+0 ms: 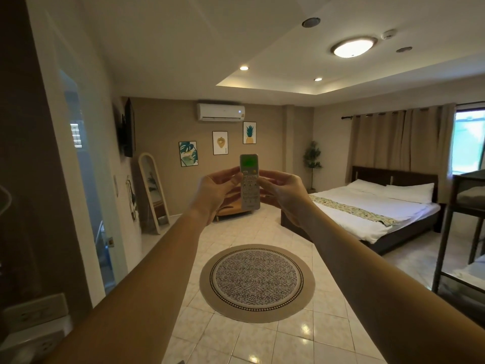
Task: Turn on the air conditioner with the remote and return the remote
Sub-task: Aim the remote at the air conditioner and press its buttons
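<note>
I hold a white remote upright at arm's length, its green lit screen at the top and rows of buttons facing me. My left hand grips its left edge and my right hand grips its right edge, thumbs near the buttons. The remote's top points toward the white air conditioner, which is mounted high on the far wall and shows a small lit display on its right end.
A round patterned rug lies on the tiled floor ahead. A bed stands at the right, a dark metal bunk frame at the far right. A leaning mirror and a glass door are on the left.
</note>
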A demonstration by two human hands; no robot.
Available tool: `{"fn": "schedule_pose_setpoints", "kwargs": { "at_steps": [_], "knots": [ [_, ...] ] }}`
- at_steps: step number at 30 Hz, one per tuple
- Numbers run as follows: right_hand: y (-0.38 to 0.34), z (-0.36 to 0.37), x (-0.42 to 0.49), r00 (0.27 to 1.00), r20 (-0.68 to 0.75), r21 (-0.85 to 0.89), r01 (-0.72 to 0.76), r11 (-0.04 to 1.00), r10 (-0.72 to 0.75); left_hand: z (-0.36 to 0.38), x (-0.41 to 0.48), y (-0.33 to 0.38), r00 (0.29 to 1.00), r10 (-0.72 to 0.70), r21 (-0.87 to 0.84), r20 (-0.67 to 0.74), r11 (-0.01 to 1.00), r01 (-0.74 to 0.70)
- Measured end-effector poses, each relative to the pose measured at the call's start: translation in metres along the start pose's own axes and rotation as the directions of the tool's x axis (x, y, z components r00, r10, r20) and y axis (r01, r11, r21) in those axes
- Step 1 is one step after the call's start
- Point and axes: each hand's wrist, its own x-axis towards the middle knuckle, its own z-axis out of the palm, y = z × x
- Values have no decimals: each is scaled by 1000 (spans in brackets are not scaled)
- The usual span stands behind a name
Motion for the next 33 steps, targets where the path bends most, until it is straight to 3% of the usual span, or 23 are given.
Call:
{"fn": "schedule_pose_setpoints", "kwargs": {
  "at_steps": [21,33],
  "knots": [
    [-4,-3,-5,1000,15,5,3,1000,-3,2,-2,3,1000,12,19,-2,1000,-12],
    [4,1,-9,998,51,-17,-21,1000,22,-4,-15,-4,997,-11,15,-79,1000,12]
  ]
}}
